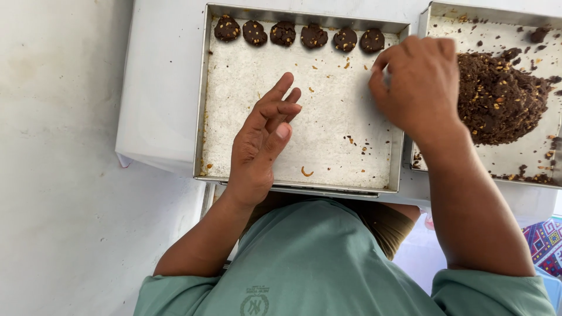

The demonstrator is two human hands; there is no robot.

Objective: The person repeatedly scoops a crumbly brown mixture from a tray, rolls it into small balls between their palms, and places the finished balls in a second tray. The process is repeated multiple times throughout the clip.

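At frame centre, near edge of metal tray (pixel 206 117): left hand (pixel 260 140) open, empty, hovering.
Further up, right hand (pixel 418 82) curled at tray's right rim, contents hidden; best keeping next piece level with cookie row (pixel 298 34) at top; dough mound (pixel 497 96) upper right.

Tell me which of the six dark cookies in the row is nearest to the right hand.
The last cookie at the row's right end, by the tray's far right corner. The right hand hovers beside it; the others lie farther left.

white table (pixel 158 105) | bears: metal tray (pixel 202 117), second metal tray (pixel 422 23) | trays side by side
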